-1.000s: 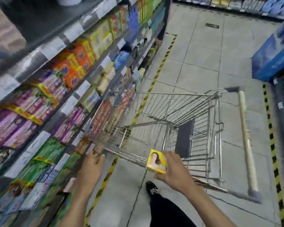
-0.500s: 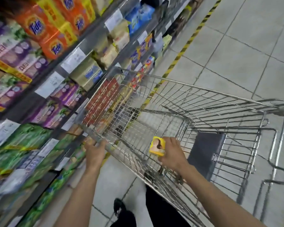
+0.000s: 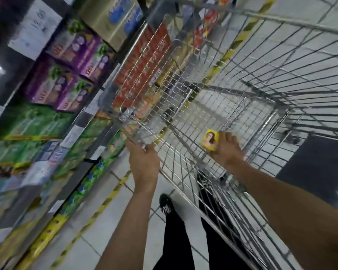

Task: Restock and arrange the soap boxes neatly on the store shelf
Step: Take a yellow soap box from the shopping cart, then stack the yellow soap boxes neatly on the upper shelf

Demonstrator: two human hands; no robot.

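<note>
Inside cart (image 3: 170, 106), soap box (image 3: 210, 140) seemingly upright.

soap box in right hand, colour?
Yellow, with a picture of a person on its face. The soap box shows best in the head view, held by the right hand.

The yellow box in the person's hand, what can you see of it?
The yellow box is small and rectangular, seemingly cardboard, with a picture of a person printed on its front. It looks closed. The right hand grips it from one side, tilted, inside the wire cart. Whether it touches the wires is unclear.
</note>
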